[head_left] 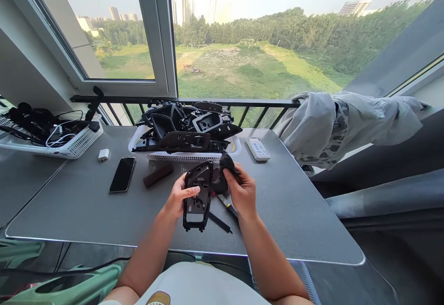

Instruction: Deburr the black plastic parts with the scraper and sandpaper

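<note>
My left hand point(178, 197) grips a black plastic frame point(198, 194) by its left side, thumb across its face. The frame is held upright above the table, with a rectangular opening at its lower end. In my right hand point(241, 188) is a dark crumpled cloth point(227, 168), pinched between thumb and fingers close to the frame's upper right edge. Whether the cloth touches the frame I cannot tell. Beneath my hands lie a thin black stick-like tool point(220, 223) and a tool with yellow on it point(229, 207), partly hidden by my right hand.
Behind my hands stands a white basket point(173, 158) heaped with black plastic parts. A phone point(122, 175), a dark brown bar-shaped object point(158, 176), a white charger point(103, 155) and a white device point(258, 149) lie on the grey table point(294, 221). Another basket point(81, 144) holds cables.
</note>
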A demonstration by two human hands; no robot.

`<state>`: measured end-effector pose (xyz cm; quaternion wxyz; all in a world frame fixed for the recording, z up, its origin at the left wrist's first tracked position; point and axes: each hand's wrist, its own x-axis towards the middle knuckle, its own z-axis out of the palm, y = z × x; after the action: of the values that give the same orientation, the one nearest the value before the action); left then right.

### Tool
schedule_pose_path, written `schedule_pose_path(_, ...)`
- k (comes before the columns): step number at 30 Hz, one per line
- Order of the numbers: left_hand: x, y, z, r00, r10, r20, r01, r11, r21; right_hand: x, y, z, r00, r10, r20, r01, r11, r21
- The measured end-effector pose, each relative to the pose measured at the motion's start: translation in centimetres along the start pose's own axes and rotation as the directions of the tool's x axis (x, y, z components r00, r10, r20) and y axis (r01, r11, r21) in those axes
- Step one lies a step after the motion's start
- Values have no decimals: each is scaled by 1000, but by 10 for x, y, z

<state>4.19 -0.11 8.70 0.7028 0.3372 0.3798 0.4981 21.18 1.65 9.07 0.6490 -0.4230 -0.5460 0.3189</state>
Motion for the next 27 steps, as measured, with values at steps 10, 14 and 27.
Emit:
schedule_pose_path(10, 1, 4, 1, 996, 50, -74, -51, 999, -12, -21, 2, 5, 981, -58, 187, 80, 991, -112)
schedule_pose_path(14, 3, 9, 3, 1000, 18, -23, -19, 1000, -23, -16, 3, -3, 995, 12, 100, -11, 1000, -7)
schedule_pose_path(27, 0, 8, 15, 978, 59, -198, -66, 998, -25, -36, -3, 10, 951, -180, 253, 247, 932, -265)
